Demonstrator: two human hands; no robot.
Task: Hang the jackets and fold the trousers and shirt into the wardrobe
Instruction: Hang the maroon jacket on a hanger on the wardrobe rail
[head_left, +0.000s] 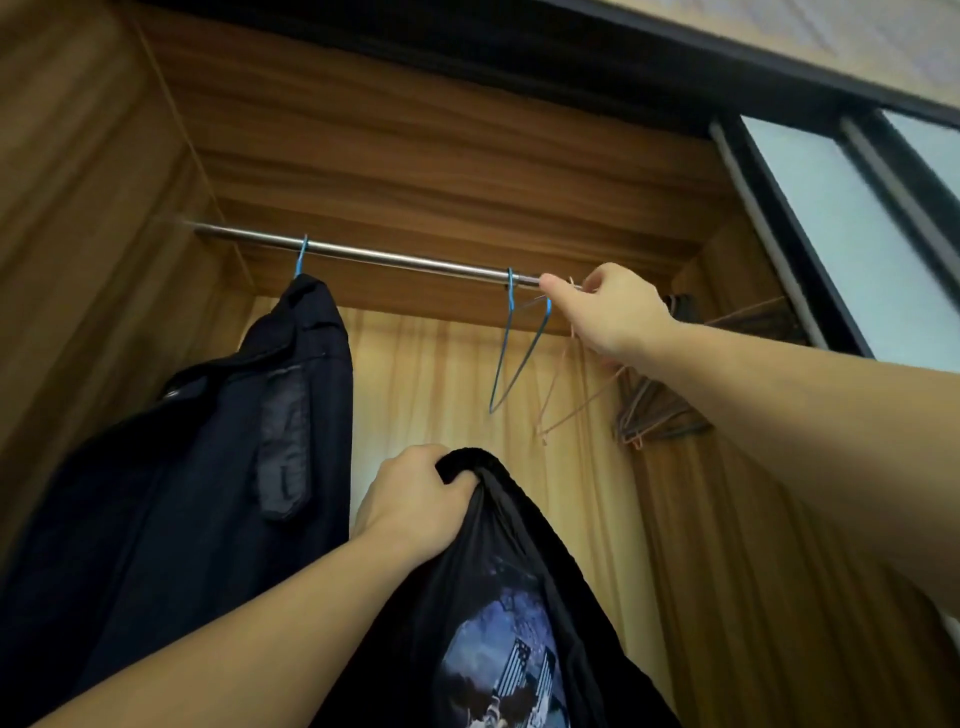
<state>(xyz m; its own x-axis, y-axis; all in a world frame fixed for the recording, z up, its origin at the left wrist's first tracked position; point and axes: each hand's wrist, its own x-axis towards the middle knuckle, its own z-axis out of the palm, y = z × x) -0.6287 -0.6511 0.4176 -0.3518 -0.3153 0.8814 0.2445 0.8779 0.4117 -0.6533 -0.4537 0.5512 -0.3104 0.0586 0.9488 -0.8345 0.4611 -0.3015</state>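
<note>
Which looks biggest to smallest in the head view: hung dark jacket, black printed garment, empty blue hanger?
1. Dark jacket, hung on the rod.
2. Black printed garment, held by the left hand; it is cut off by the frame and nearer the camera, so 1 versus 2 is unsure.
3. Empty blue hanger, clearly smallest.

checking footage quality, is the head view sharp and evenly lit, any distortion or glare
Head view: wide-angle bend bows the wardrobe frame and tilts the rail; warm, dim light with dark corners; mild softness on the thin hangers by the right hand; the dark jacket and the black garment in the left hand lose detail; no strong glare.
</note>
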